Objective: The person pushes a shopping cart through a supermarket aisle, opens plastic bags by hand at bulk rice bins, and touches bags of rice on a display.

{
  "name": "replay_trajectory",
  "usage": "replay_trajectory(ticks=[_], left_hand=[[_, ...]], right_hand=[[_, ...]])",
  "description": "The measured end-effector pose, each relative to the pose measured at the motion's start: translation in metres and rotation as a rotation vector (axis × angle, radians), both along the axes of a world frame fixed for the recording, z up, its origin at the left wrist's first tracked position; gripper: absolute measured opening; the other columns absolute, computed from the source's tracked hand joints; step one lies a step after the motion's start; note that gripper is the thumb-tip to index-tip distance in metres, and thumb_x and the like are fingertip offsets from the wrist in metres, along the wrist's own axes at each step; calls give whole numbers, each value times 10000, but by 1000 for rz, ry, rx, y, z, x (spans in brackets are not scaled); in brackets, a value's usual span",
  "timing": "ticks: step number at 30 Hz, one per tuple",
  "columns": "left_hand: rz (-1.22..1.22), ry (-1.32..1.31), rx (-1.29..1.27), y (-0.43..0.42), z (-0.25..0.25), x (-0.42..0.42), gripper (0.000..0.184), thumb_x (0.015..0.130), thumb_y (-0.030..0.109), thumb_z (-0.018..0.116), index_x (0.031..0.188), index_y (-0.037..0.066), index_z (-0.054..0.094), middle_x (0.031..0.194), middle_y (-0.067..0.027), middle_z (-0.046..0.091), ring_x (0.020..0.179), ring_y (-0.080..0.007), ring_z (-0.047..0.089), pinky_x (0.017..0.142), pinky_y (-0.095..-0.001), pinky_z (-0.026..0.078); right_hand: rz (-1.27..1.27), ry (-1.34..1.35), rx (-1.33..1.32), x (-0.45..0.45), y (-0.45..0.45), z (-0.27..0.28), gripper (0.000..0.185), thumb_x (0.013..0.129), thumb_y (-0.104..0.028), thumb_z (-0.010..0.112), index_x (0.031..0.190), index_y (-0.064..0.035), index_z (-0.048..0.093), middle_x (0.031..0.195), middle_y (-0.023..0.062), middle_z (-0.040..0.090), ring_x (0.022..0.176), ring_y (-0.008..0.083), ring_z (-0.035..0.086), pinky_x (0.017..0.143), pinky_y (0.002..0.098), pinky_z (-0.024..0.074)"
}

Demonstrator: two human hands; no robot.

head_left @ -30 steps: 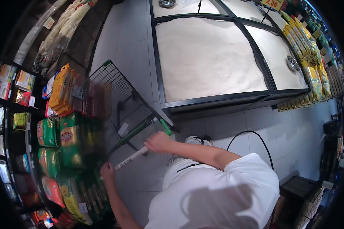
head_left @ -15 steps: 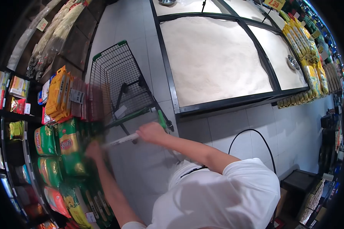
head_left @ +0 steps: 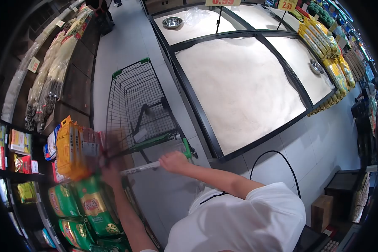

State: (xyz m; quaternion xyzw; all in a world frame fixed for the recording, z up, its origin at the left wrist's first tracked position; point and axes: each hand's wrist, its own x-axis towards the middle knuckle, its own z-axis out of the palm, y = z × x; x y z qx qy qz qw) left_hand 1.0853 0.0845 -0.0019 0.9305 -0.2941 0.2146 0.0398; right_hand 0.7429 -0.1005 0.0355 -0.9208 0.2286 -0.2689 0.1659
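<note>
A wire shopping cart [head_left: 140,101] with green trim stands ahead of me in the aisle, its basket seen from above. My right hand [head_left: 174,162] is closed around the right part of its pale handle bar [head_left: 140,169], beside the green corner piece. At the bar's left end is my left hand [head_left: 111,173], blurred but apparently wrapped around it; its fingers are not sharp. Close to that hand are yellow-orange packages [head_left: 69,147] and green bags [head_left: 92,203] on the left display. A small pale item or label [head_left: 140,135] shows at the cart's near end.
A black-framed bin [head_left: 243,92] of white grain or powder flanks the cart on the right. Dark shelves with bagged dry goods [head_left: 50,80] line the left. Grey floor tiles [head_left: 126,38] run ahead, where a person in dark clothes [head_left: 100,12] stands. A metal bowl [head_left: 172,22] sits in the far bin.
The view has tilted up, so the cart, bins and shelves sit lower and more of the aisle shows, with a person at its far end. Both hands stay at the cart's handle.
</note>
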Motion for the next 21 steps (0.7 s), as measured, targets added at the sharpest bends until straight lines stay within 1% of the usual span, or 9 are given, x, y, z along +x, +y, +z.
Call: replay_trajectory(ticks=[2,4,7,11,12,15,18,19,21], left_hand=[[-87,-67,-136,-22,-4,23,474,952,359,388,859,23,710,846,-189,683,871,-371,618,916,-510,362],[-52,-125,-99,-45,-6,38,476,949,368,405,831,21,707,847,-184,683,863,-370,619,861,-513,367],[-100,90,125,-83,31,38,462,942,381,431,800,37,703,853,-178,685,857,-360,628,861,-504,366],[-169,-8,374,-133,52,61,385,937,364,436,937,75,690,944,-157,705,901,-338,663,821,-538,419],[-82,159,443,-150,57,75,337,942,341,433,1025,113,668,1016,-131,706,948,-358,668,814,-584,435],[-81,203,528,-187,74,90,324,930,349,446,1049,149,671,1052,-120,702,989,-346,670,866,-584,438],[-100,291,562,-230,85,113,331,912,300,439,1095,154,672,1119,-146,688,1043,-337,660,880,-552,460],[-103,301,590,-242,87,128,335,911,283,432,1104,149,671,1134,-149,685,1049,-333,658,880,-542,465],[-158,384,624,-256,53,183,328,901,264,450,1113,138,666,1155,-148,679,1051,-330,658,872,-511,481]], right_hand=[[-32,49,-18,13,-20,4,339,925,-317,521,695,-109,658,671,78,659,617,271,650,621,422,502],[-48,-5,-26,28,-42,6,350,924,-316,520,670,-116,654,664,72,658,609,271,649,618,425,503],[-70,-41,-35,54,-75,6,377,915,-335,522,666,-91,666,666,90,656,597,288,647,609,430,513],[-153,38,41,84,-121,19,429,901,-390,526,669,-63,677,685,120,664,620,310,657,600,444,521],[-184,73,72,91,-131,23,442,896,-405,527,671,-57,680,691,128,666,626,317,660,597,449,523],[-218,150,133,116,-162,28,450,911,-420,488,727,-58,683,725,137,675,701,330,673,636,454,523],[-259,203,146,135,-195,46,432,905,-408,497,721,-66,687,744,137,684,711,323,679,618,449,525],[-251,198,117,144,-210,42,451,901,-419,497,712,-60,691,726,142,681,680,323,674,605,453,525],[-236,193,70,163,-234,23,488,894,-443,496,693,-47,698,689,151,676,616,323,666,578,461,525]])
